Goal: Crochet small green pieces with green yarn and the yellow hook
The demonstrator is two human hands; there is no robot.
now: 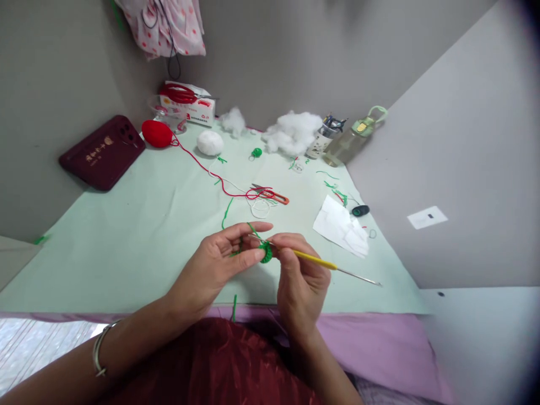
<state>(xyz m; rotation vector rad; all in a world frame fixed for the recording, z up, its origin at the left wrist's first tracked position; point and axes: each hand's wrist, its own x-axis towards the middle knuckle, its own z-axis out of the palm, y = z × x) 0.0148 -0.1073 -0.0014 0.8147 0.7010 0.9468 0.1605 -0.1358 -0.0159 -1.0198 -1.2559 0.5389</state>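
Lower centre: pinching green crochet piece (266,255) in left hand (211,260), likely for steadiness — gripping yellow hook (315,260) in right hand (301,281).

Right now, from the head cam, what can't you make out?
All in the head view:
- Green crochet piece: partly covered by left hand and right hand; stitches too small to count.
- Yellow-handled crochet hook: part of its handle hidden by the right hand.
- Red-dotted pink cloth: top cut off by upper edge.
- White packet: smallest print too small to read.
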